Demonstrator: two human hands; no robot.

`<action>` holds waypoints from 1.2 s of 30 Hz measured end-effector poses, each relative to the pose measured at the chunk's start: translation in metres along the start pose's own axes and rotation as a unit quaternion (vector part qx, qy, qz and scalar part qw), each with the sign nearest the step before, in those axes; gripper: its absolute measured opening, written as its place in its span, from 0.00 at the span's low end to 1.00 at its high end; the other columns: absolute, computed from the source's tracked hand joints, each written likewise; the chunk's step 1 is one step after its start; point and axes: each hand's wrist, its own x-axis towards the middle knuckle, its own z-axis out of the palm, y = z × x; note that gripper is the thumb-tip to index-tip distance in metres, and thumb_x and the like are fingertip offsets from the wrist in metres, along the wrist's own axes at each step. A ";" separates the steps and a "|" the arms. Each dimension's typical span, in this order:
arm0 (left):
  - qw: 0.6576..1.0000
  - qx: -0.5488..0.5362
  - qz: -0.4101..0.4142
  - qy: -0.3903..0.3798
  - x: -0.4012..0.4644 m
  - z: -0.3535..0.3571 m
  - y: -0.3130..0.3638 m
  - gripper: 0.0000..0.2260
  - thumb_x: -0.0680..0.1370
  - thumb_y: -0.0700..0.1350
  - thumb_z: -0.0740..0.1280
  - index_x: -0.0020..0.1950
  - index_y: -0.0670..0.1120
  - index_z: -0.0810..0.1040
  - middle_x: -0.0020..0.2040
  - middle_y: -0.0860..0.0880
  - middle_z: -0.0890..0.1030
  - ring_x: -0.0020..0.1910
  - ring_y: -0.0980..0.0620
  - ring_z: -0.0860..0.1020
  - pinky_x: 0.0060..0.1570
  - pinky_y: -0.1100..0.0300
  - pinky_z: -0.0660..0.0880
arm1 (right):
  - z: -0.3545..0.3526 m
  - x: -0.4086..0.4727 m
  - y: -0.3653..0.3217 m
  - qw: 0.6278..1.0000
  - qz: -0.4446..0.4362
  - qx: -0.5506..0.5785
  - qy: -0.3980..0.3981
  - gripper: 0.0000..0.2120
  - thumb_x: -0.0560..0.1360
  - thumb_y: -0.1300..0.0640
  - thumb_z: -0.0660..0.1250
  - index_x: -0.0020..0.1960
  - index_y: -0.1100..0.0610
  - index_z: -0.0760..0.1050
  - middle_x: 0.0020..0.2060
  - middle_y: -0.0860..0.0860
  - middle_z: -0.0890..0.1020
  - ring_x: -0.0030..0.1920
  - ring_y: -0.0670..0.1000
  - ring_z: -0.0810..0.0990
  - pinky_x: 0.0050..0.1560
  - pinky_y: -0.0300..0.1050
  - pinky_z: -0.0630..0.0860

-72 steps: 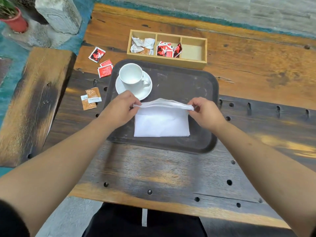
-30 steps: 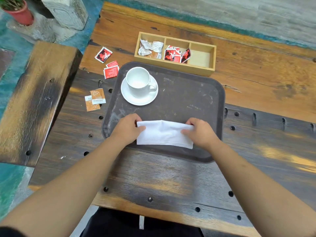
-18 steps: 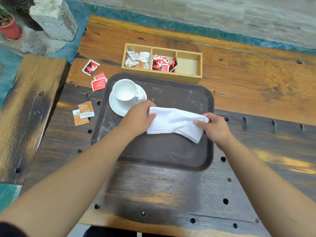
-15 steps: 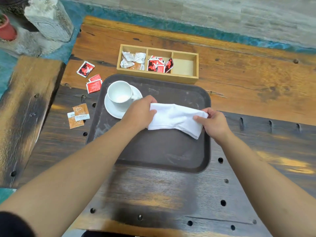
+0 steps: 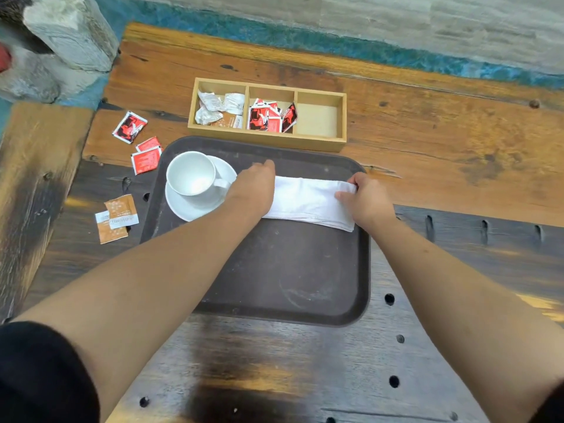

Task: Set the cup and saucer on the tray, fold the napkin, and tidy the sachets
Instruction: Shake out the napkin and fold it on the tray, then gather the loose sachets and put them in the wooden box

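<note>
Since a moment ago the folded napkin (image 5: 308,200) has travelled from the near part of the tray (image 5: 283,270) to its far half, just right of the cup (image 5: 190,173) and saucer (image 5: 195,206), and now lies flat as a long white strip.

Both forearms reach forward from the bottom corners, bare, with a dark sleeve (image 5: 39,374) at the left upper arm. Left hand (image 5: 254,190) lies palm down over the napkin's left end, its fingers pointing away toward the far rim. Right hand (image 5: 367,198) sits at the napkin's right end beside the tray's right rim.

Beneath the dark brown tray is a worn wooden worktop (image 5: 442,154), orange at the far side, dark and drilled with holes nearer. A three-compartment wooden box (image 5: 320,141) stands beyond the tray: crumpled pale sachets (image 5: 218,108) in the left bay, red sachets (image 5: 270,116) in the middle. Loose red sachets (image 5: 143,148) and brown sachets (image 5: 117,216) lie on the worktop left of the tray. A stone block (image 5: 70,32) stands at far left.

Left hand is spread fairly flat, pressing the cloth. Right hand has its fingers bent, pinching the napkin's end between thumb and fingertips
</note>
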 end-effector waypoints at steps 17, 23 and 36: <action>0.987 -0.061 0.120 0.092 -0.042 -0.025 -0.026 0.10 0.79 0.44 0.65 0.61 0.46 0.74 0.58 0.47 0.78 0.58 0.46 0.75 0.47 0.52 0.75 | -0.003 0.000 -0.073 0.970 -0.128 -0.209 0.001 0.18 0.78 0.54 0.65 0.66 0.57 0.70 0.62 0.58 0.75 0.63 0.62 0.73 0.58 0.56 0.75; 0.967 -0.174 0.061 0.174 -0.074 -0.047 -0.099 0.06 0.77 0.49 0.67 0.51 0.49 0.78 0.49 0.51 0.82 0.48 0.49 0.78 0.41 0.55 0.75 | 0.006 0.003 -0.130 0.969 -0.195 -0.151 0.006 0.18 0.78 0.51 0.65 0.66 0.56 0.72 0.59 0.56 0.78 0.59 0.60 0.77 0.55 0.53 0.77; 0.968 -0.119 -0.193 0.105 -0.110 -0.012 -0.253 0.18 0.76 0.52 0.67 0.63 0.46 0.74 0.60 0.44 0.74 0.62 0.41 0.69 0.54 0.44 0.75 | 0.105 -0.001 -0.296 0.902 -0.369 -0.186 -0.126 0.20 0.76 0.50 0.69 0.67 0.52 0.73 0.62 0.54 0.77 0.62 0.56 0.76 0.59 0.47 0.72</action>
